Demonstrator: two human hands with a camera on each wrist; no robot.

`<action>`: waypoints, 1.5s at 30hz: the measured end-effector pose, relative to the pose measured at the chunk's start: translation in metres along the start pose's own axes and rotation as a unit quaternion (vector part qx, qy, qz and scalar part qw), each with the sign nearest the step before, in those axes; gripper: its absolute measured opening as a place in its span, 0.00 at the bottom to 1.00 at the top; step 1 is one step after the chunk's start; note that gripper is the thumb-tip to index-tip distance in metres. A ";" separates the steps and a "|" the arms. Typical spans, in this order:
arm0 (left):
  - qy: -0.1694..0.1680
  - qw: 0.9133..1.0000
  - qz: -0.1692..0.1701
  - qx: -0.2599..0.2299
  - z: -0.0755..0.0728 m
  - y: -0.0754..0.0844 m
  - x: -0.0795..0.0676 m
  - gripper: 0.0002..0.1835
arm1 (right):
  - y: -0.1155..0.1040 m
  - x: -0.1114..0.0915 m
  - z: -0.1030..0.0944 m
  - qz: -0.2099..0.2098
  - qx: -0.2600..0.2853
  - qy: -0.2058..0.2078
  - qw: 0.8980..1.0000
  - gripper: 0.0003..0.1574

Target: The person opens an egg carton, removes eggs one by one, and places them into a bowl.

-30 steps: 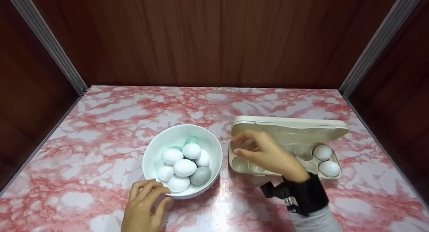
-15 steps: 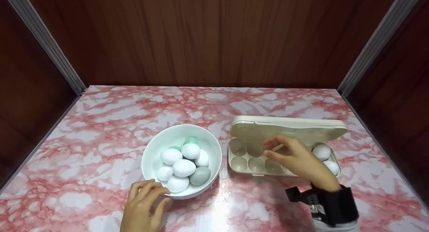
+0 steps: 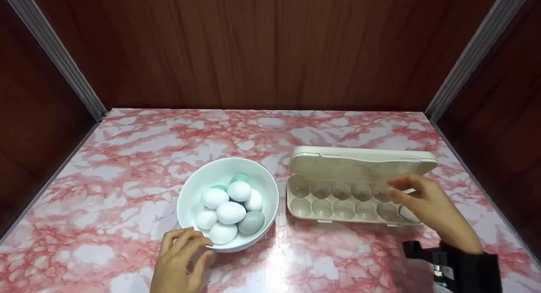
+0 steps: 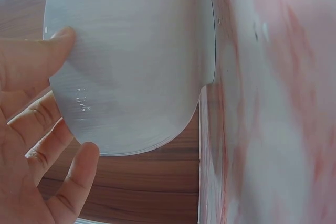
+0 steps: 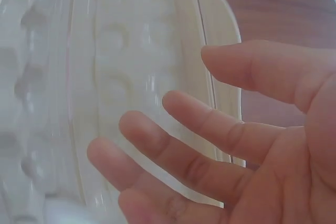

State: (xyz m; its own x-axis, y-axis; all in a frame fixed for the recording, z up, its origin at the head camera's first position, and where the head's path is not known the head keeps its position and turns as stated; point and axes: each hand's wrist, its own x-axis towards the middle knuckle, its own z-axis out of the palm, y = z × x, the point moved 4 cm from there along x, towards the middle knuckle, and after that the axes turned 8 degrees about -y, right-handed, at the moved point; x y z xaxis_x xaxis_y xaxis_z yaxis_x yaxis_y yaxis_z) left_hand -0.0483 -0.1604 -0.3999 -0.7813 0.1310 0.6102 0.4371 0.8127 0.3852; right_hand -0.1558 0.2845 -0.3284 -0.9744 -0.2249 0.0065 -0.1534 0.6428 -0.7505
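A white bowl point(image 3: 264, 179) holds several white eggs point(image 3: 230, 212), a grey egg point(image 3: 251, 222) and green pieces point(image 3: 239, 178) partly hidden under them. My left hand point(image 3: 179, 259) holds the bowl's near-left rim; in the left wrist view the thumb point(image 4: 63, 40) lies on the outer wall and the fingers pass behind the edge. To the right stands a cream egg carton point(image 3: 363, 154), lid raised, with two rows of cups. Over its right end hovers my right hand point(image 3: 431, 208), fingers loosely bent and holding nothing. Beneath it one white egg point(image 3: 408, 214) partly shows in a cup.
The table point(image 3: 127, 166) has a red and white marbled top. A dark wood panel point(image 3: 270, 52) rises behind it, with wood side walls and grey metal corner strips point(image 3: 469, 52). The raised lid stands along the carton's back edge.
My right hand has moved right along the carton, from its left end to its right end, uncovering the left cups and covering the eggs there. The left hand and bowl stay nearly still.
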 end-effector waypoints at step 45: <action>-0.008 1.000 -0.008 -0.006 -0.001 0.001 0.000 0.15 | 0.056 0.003 -0.010 0.124 -0.170 -0.081 0.974 0.23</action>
State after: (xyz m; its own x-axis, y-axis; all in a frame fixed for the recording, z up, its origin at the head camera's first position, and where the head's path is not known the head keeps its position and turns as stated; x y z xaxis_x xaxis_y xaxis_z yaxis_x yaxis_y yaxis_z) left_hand -0.0475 -0.1602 -0.3993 -0.7950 0.1268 0.5932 0.4299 0.8076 0.4036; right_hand -0.1688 0.3275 -0.3639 -0.9540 -0.1273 -0.2715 0.0099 0.8916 -0.4527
